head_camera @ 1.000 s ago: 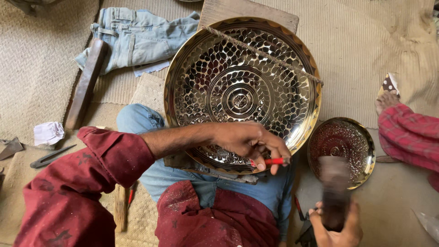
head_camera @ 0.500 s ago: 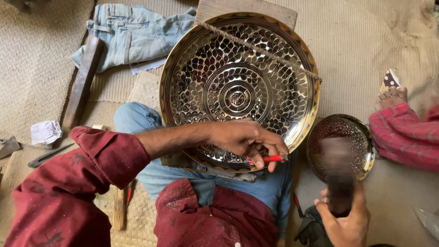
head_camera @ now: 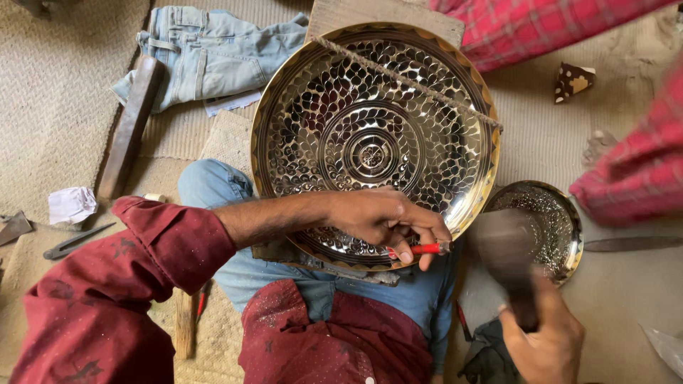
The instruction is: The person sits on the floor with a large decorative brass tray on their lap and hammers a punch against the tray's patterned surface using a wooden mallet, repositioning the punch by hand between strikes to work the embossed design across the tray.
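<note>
Head view, looking straight down on a seated person's lap and the floor.

Large brass tray (head_camera: 375,142): round, shiny, worked all over with leaf-shaped dimples around concentric rings at the centre. It leans on the person's knees, its far rim against a wooden board (head_camera: 388,18). A cord (head_camera: 409,80) runs slantwise across its upper right part.

Left hand (head_camera: 384,217): rests on the near rim of the tray, sleeve dark red. Its fingers (head_camera: 405,245) are clenched around a small red-handled punch (head_camera: 421,249), whose tip lies at the tray's lower right rim.

Right hand (head_camera: 544,341): at the lower right, well below the tray. Its fingers are wrapped around the handle of a dark hammer (head_camera: 509,252), whose head is blurred and hangs just right of the punch.

Small brass dish (head_camera: 562,220): round, dimpled, on the floor just beside the large tray's right rim, partly behind the hammer head.

Other items: folded denim garment (head_camera: 206,53) at upper left; long wooden bar (head_camera: 131,124) beside it; crumpled white paper (head_camera: 71,205) and metal dividers (head_camera: 75,242) at the left on the woven mat (head_camera: 50,107); a second person's red checked sleeves (head_camera: 626,178) at the right edge.
</note>
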